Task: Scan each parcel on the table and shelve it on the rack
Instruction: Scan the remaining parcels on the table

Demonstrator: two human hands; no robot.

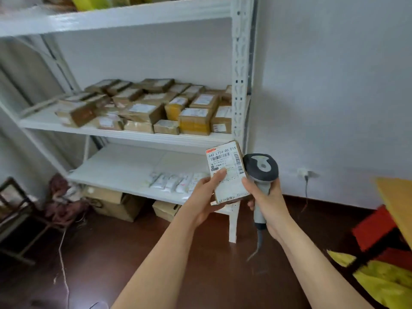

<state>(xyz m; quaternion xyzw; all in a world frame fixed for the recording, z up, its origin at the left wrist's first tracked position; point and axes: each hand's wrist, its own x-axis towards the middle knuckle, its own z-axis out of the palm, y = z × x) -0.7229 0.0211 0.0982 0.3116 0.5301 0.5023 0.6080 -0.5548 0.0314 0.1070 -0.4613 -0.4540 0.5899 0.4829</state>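
Note:
My left hand (204, 198) grips a small cardboard parcel (229, 184) from below, thumb on its white shipping label, label facing me. My right hand (266, 202) holds the grey handle of a barcode scanner (262, 167), whose dark head sits just right of the parcel's top edge; one finger of that hand touches the parcel's right side. The white metal rack (239, 70) stands right behind. Its middle shelf (55, 124) carries several taped cardboard parcels (194, 119). The lower shelf (116, 168) holds a row of white soft packets (171, 181).
Cardboard boxes (116, 202) sit on the dark floor under the rack. A dark chair frame (13, 210) stands at the left. At the right edge are a yellow table corner (396, 201), a red stool (376, 226) and yellow bags (383, 279). A wall socket (306, 173) is behind.

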